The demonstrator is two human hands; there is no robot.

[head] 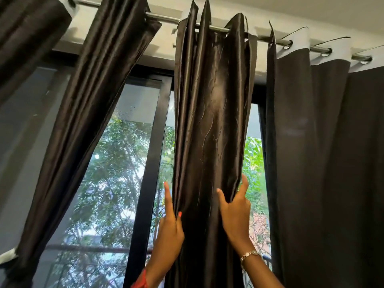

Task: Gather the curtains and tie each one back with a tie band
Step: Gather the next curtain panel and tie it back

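The left hand (169, 224) and right hand (234, 212) each pinch one edge of the middle satin curtain (209, 121); best draw both inward evenly, stacking folds

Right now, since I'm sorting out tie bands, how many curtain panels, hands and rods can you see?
Curtain panels: 4
Hands: 2, left hand and right hand, gripping the middle curtain panel
Rod: 1
Total: 7

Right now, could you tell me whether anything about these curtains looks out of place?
The right curtain looks odd: it shows a matte face and a white header band, unlike the shiny middle curtain, so it may hang back to front.
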